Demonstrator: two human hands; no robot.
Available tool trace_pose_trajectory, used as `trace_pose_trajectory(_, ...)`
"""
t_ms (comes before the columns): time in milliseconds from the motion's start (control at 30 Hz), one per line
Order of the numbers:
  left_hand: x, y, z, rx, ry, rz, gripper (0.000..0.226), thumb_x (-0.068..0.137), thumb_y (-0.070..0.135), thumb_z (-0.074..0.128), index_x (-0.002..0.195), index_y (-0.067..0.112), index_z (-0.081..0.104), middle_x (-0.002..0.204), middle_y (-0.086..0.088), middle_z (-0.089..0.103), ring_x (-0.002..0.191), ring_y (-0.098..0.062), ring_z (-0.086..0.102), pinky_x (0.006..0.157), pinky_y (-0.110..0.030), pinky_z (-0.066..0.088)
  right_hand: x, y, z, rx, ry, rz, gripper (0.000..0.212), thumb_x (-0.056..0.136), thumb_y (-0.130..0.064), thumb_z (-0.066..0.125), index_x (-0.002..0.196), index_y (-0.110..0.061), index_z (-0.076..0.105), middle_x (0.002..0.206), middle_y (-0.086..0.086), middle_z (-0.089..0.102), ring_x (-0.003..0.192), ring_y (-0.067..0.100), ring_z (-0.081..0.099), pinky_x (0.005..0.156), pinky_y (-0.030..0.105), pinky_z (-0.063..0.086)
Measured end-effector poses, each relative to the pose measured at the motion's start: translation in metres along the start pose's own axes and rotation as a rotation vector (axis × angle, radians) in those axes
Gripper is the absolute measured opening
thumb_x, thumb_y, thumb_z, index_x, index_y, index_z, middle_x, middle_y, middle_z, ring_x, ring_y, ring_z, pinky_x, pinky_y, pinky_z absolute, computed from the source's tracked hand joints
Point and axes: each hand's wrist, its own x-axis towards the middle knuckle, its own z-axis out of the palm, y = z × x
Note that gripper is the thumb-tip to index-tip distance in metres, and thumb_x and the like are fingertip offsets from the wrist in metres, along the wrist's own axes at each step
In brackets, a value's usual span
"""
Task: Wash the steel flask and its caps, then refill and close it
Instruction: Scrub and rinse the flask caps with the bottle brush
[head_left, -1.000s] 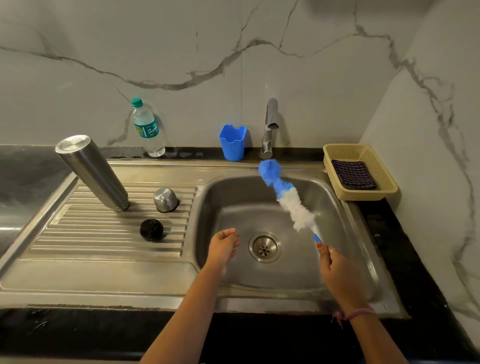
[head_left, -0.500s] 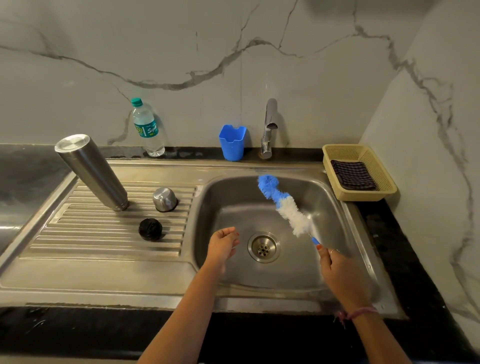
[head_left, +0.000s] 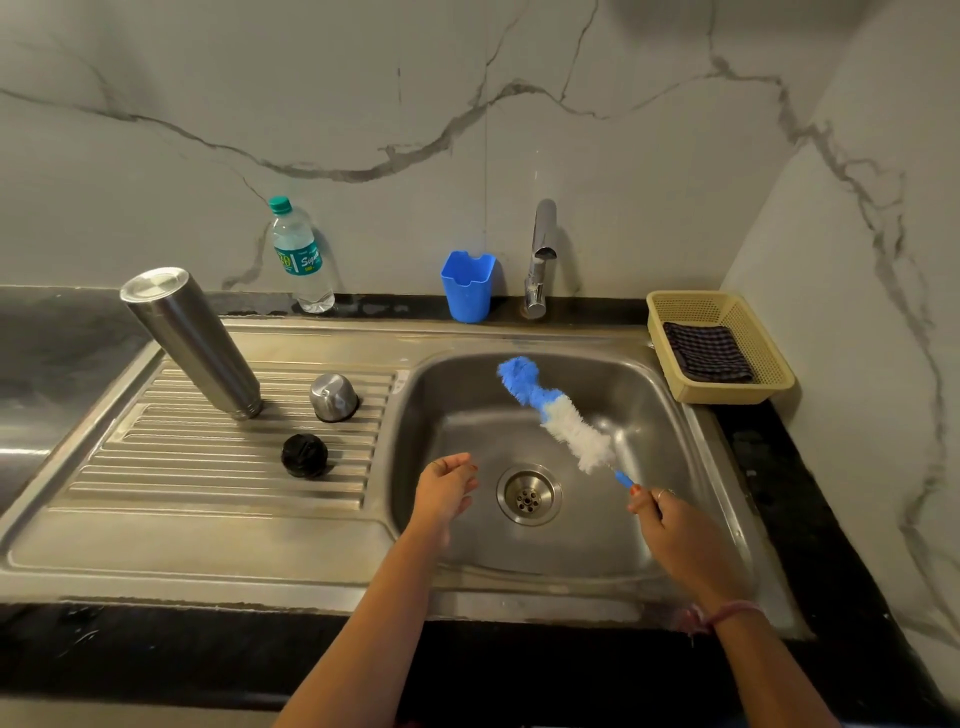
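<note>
The steel flask (head_left: 192, 340) stands upside down on the ribbed drainboard (head_left: 156, 467), mouth down. To its right a steel cap (head_left: 333, 397) rests dome up, and a black inner cap (head_left: 304, 455) lies nearer me. My right hand (head_left: 675, 530) grips the blue handle of a blue-and-white bottle brush (head_left: 556, 413), whose bristles point up and left over the sink basin (head_left: 639, 395). My left hand (head_left: 445, 488) hovers over the basin's left side, fingers loosely curled, holding nothing.
A chrome tap (head_left: 541, 260) rises behind the basin, with a blue plastic cup (head_left: 466, 287) to its left. A plastic water bottle (head_left: 298, 254) stands against the wall. At the right, a beige basket (head_left: 748, 322) holds a dark checked cloth (head_left: 706, 352). The drain (head_left: 529, 494) lies between my hands.
The brush has tilted lower into the basin, its blue tip dropping from near the tap. My left hand has barely moved.
</note>
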Motion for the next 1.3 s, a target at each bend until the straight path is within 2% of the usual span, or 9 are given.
trace_pose_trajectory(200,0.007,0.01,-0.011,0.061,0.006,0.056,0.012,0.095,0.01,0.058,0.104,0.018,0.061,0.093,0.0,0.066,0.081,-0.012,0.062,0.069,-0.024,0.045,0.022,-0.018,-0.028,-0.233,-0.049,-0.107,0.033,0.102,-0.035,0.033,0.101,-0.021,0.063,0.064,-0.003,0.058,0.057,0.011,0.055,0.05,0.024,0.039)
trace_pose_trajectory(333,0.013,0.023,-0.015,0.149,0.012,0.153,0.018,0.093,0.011,0.061,0.112,0.012,0.061,0.091,-0.003,0.066,0.081,-0.014,0.061,0.073,-0.029,0.048,0.035,-0.043,-0.06,-0.595,0.171,-0.317,0.029,0.098,-0.035,0.045,0.1,-0.02,0.069,0.08,0.001,0.067,0.075,0.022,0.061,0.064,0.034,0.04)
trace_pose_trajectory(433,0.017,0.033,-0.02,0.191,-0.009,0.192,0.019,0.093,0.009,0.061,0.112,0.009,0.062,0.093,-0.006,0.068,0.081,-0.015,0.062,0.078,-0.033,0.051,0.048,-0.069,-0.086,-0.811,0.31,-0.447,0.015,0.089,-0.033,0.063,0.094,-0.023,0.073,0.071,-0.002,0.064,0.068,0.022,0.057,0.064,0.033,0.033)
trace_pose_trajectory(500,0.02,0.039,-0.025,0.211,-0.023,0.223,0.016,0.093,0.008,0.061,0.11,0.01,0.063,0.094,-0.007,0.068,0.08,-0.014,0.062,0.078,-0.032,0.052,0.06,-0.081,-0.102,-0.84,0.419,-0.518,0.01,0.079,-0.031,0.074,0.085,-0.023,0.075,0.062,-0.002,0.062,0.059,0.023,0.055,0.063,0.031,0.029)
trace_pose_trajectory(667,0.024,0.057,-0.04,0.256,-0.028,0.276,0.013,0.095,0.011,0.06,0.105,0.018,0.061,0.092,-0.002,0.066,0.081,-0.012,0.059,0.068,-0.022,0.046,0.086,-0.12,-0.134,-0.915,0.647,-0.678,0.028,0.09,-0.038,0.051,0.084,-0.028,0.076,0.061,-0.005,0.061,0.064,0.023,0.052,0.066,0.035,0.025)
trace_pose_trajectory(767,0.026,0.067,-0.05,0.268,-0.031,0.277,0.016,0.095,0.012,0.06,0.11,0.017,0.061,0.095,-0.002,0.068,0.086,-0.014,0.061,0.073,-0.026,0.048,0.096,-0.158,-0.15,-0.943,0.601,-0.646,0.016,0.089,-0.034,0.06,0.091,-0.03,0.075,0.067,-0.009,0.063,0.074,0.019,0.052,0.071,0.035,0.018)
trace_pose_trajectory(900,0.033,0.074,-0.062,0.299,-0.033,0.286,0.015,0.094,0.012,0.061,0.107,0.02,0.061,0.1,-0.004,0.069,0.095,-0.02,0.064,0.09,-0.037,0.05,0.115,-0.202,-0.169,-0.921,0.577,-0.631,0.022,0.092,-0.039,0.056,0.11,-0.032,0.069,0.089,-0.008,0.068,0.091,0.018,0.051,0.077,0.036,0.015)
trace_pose_trajectory(1067,0.04,0.073,-0.072,0.322,-0.024,0.279,0.019,0.093,0.013,0.063,0.111,0.018,0.062,0.107,-0.008,0.07,0.094,-0.02,0.065,0.085,-0.034,0.049,0.152,-0.25,-0.195,-0.857,0.715,-0.723,0.022,0.094,-0.029,0.055,0.107,-0.023,0.072,0.09,0.0,0.07,0.092,0.023,0.048,0.08,0.038,0.015)
trace_pose_trajectory(1300,0.047,0.076,-0.073,0.353,-0.036,0.265,0.016,0.094,0.016,0.062,0.107,0.023,0.061,0.107,-0.006,0.069,0.102,-0.023,0.066,0.092,-0.039,0.05,0.205,-0.296,-0.21,-0.898,0.712,-0.724,0.019,0.093,-0.02,0.056,0.095,-0.014,0.073,0.084,0.008,0.068,0.097,0.029,0.049,0.086,0.043,0.019)
